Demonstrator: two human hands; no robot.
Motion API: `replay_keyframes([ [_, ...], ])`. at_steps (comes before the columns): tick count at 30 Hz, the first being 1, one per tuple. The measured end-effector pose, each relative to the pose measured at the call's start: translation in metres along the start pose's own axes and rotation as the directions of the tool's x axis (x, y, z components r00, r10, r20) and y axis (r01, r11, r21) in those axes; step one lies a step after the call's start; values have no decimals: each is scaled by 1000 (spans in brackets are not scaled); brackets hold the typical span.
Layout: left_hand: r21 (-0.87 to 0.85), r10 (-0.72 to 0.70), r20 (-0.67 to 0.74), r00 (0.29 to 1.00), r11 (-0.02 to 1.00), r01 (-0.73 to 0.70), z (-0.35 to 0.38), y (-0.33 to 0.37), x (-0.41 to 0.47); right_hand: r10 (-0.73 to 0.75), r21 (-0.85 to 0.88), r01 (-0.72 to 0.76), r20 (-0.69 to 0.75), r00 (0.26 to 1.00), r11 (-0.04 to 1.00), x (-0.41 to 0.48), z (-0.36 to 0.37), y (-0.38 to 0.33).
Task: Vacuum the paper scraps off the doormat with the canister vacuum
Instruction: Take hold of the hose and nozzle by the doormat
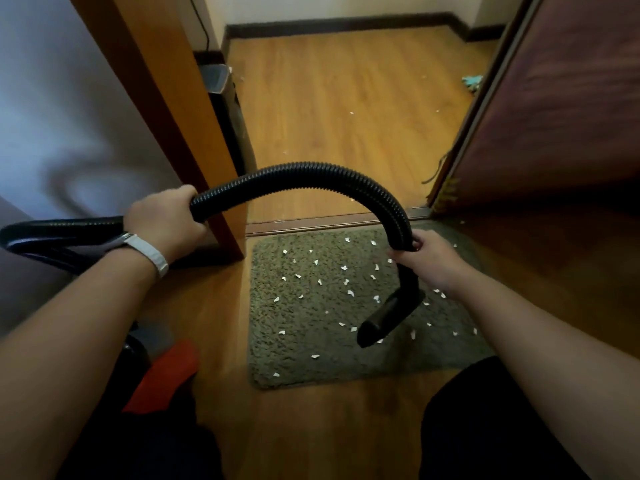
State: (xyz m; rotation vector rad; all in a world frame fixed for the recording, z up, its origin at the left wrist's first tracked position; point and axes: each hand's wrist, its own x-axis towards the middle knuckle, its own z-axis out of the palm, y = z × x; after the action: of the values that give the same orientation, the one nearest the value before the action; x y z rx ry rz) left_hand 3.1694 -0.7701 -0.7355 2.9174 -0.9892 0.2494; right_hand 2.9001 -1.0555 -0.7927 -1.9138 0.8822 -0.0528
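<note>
Both my hands, left hand and right hand, held the hose. Paper scraps covered the doormat, so I judged almost everything was left.

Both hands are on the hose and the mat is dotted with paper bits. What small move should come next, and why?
Probably the right hand should lower the nozzle onto the doormat and sweep it over the paper scraps beside its tip. Scraps lie scattered over most of the mat, the nozzle points down at its near part, and the left hand holds the hose up.
</note>
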Motion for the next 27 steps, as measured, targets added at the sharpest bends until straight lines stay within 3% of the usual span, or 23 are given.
replay_keyframes([
  [5,88,83,46,996,992,-86,24,15,-5,12,-37,-17,-126,992,999,-5,-17,13],
  [9,151,155,24,988,976,-157,42,22,-7,5,-217,-48,-195,981,975,3,-24,26],
  [13,190,249,-31,968,952,-239,62,28,-2,93,-605,-94,-33,995,790,13,-22,37],
  [15,202,305,-5,952,933,-298,76,36,-5,130,-710,-64,39,991,701,15,-21,39],
  [20,70,472,58,879,877,-476,108,74,-22,153,-773,59,199,968,632,22,-11,38],
  [27,-97,635,132,761,772,-628,109,172,-55,16,-832,290,337,941,473,14,20,10],
])
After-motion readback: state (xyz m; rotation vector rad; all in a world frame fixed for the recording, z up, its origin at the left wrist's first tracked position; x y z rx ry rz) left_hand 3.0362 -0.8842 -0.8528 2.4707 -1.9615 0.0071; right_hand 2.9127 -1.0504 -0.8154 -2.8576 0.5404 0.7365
